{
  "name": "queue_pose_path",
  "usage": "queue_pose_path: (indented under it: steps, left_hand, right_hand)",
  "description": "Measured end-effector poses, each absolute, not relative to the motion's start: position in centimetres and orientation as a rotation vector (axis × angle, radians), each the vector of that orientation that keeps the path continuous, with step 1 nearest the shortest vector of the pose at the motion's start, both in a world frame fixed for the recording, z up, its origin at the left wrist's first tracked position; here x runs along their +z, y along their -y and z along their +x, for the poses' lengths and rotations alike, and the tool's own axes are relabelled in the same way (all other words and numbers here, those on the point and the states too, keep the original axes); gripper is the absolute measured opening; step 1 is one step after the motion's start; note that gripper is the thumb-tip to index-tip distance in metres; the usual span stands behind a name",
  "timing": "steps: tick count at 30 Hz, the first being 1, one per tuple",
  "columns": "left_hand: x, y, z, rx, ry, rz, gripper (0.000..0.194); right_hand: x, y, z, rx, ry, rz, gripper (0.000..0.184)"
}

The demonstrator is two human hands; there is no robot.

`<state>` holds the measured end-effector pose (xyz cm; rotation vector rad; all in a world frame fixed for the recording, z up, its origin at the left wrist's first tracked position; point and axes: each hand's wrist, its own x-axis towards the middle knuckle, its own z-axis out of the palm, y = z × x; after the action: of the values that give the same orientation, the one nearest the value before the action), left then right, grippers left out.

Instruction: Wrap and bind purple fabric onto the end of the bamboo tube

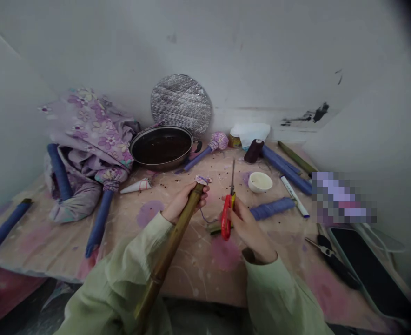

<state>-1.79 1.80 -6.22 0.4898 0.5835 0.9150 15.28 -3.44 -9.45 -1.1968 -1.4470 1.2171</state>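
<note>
My left hand [180, 203] is closed around the upper part of a bamboo stick [172, 244], which slants down toward my body. At the stick's top end sits a small bunch of purple-patterned cloth [202, 179]. A pair of scissors [227, 215] with red and yellow handles is in my right hand [248, 225], blades pointing up and away from me. The scissors are apart from the cloth. Between my hands a thin dark thread [203, 216] hangs down toward the table. Part of a stick wrapped in blue [272, 208] lies beyond my right hand.
A dark pan [162, 148] stands at the back before a round silver mat [181, 103]. Floral cloth [94, 135] is heaped left. A white bowl [260, 182], thread spool [254, 151], marker [294, 196], pliers [331, 256] and phone [369, 270] lie right.
</note>
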Motion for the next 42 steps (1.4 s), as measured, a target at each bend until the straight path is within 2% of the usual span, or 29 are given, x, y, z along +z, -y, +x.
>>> queue_pose_path:
  steps: [3, 7, 10, 16, 20, 24, 28, 32, 42]
  left_hand:
    - [-7.4, -2.0, -2.5, 0.915, -0.548, 0.371, 0.019]
    - [-8.4, -2.0, -3.1, 0.894, -0.508, 0.299, 0.019]
    - [-8.7, -1.9, -3.6, 0.869, -0.493, 0.248, 0.017]
    - [-9.3, -1.9, -4.2, 0.856, -0.497, 0.197, 0.02]
    - [-9.7, -1.9, -4.4, 0.837, -0.508, 0.199, 0.025]
    - [-9.6, -1.8, -4.6, 0.827, -0.499, 0.205, 0.027]
    - [-9.2, -1.6, -4.7, 0.815, -0.479, 0.208, 0.02]
    - [-9.3, -1.5, -4.7, 0.787, -0.465, 0.21, 0.016]
    - [-10.6, -1.7, -4.7, 0.726, -0.476, 0.234, 0.025]
  right_hand:
    - [-8.3, 3.6, 16.0, 1.045, 1.655, -1.417, 0.025]
    - [-7.8, 4.4, 16.4, 0.597, 1.877, -1.648, 0.022]
    - [-7.8, 5.1, 16.5, 0.369, 1.991, -1.734, 0.034]
    - [-7.6, 5.2, 16.4, 0.095, 2.253, -1.736, 0.035]
    - [-6.8, 4.6, 16.1, -0.073, 2.381, -1.77, 0.042]
    - [-5.6, 3.9, 16.2, -0.173, 2.495, -1.801, 0.043]
    - [-4.9, 3.3, 16.7, -0.238, 2.542, -1.766, 0.038]
    - [-4.7, 3.1, 17.0, -0.323, 2.587, -1.76, 0.042]
    - [-4.5, 3.1, 15.8, -0.301, 2.619, -1.775, 0.047]
